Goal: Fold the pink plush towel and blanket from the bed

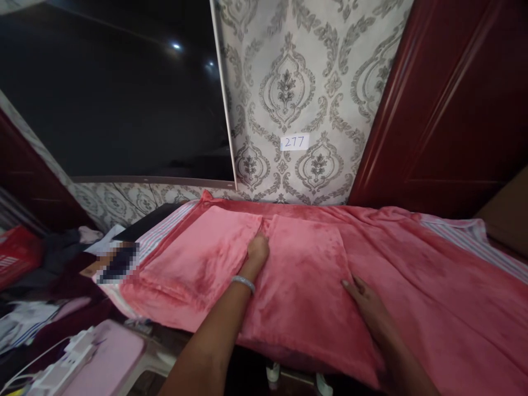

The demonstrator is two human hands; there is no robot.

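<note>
A pink plush cloth (305, 264) lies in folded panels in front of me, over a wider spread of the same pink plush with striped borders. My left hand (259, 250), with a pale bracelet at the wrist, is closed at the seam between the left folded panel (202, 247) and the right one. Its fingertips are partly hidden in the fabric. At the right panel's outer edge, my right hand (365, 297) has its thumb over the cloth and its other fingers curled at the edge, partly out of sight.
A large dark television (124, 99) hangs at the left on patterned wallpaper, beside a paper label (294, 142) reading 277. A dark red door (445, 99) stands right. Clothes, a white power strip (66, 357) and a pink stool-like surface (109, 357) crowd the lower left.
</note>
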